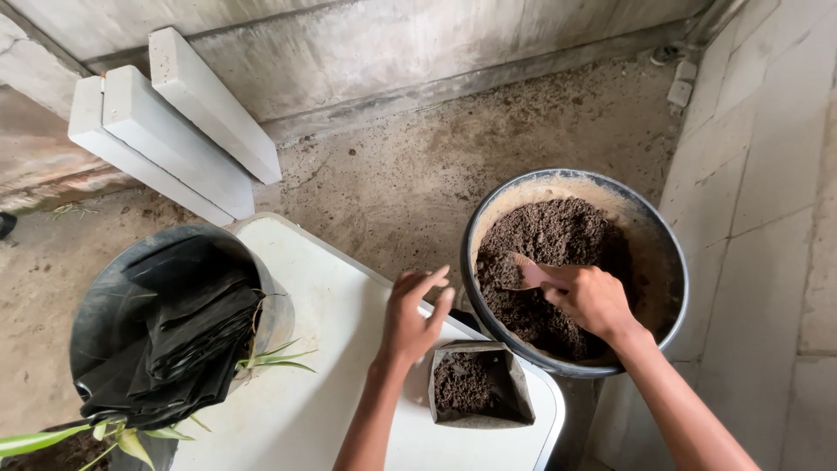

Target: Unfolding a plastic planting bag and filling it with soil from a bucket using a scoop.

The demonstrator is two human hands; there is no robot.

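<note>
Rough concrete floor and a grey wall frame the scene, with three pale concrete blocks leaning at the upper left; a white desk runs across the lower middle.

Right hand reaches into the round black tub of dark soil; its grip is closed about the handle of a small reddish scoop, whose blade points left and slightly away, lying on the soil surface.

Left hand hovers above the desk, fingers half spread and holding nothing, just above and to the left of a small grey bag partly filled with soil; whether a fingertip touches its rim cannot be told.

That bag stands on the desk's right end, close against the tub's near-left wall; from the scoop it lies toward the person and a little left, so the right hand's load sits just beyond it, while the left hand is nearer the bag's mouth.

Farther left, a black bucket holds a stack of folded black bags, with green leaves beside it.
</note>
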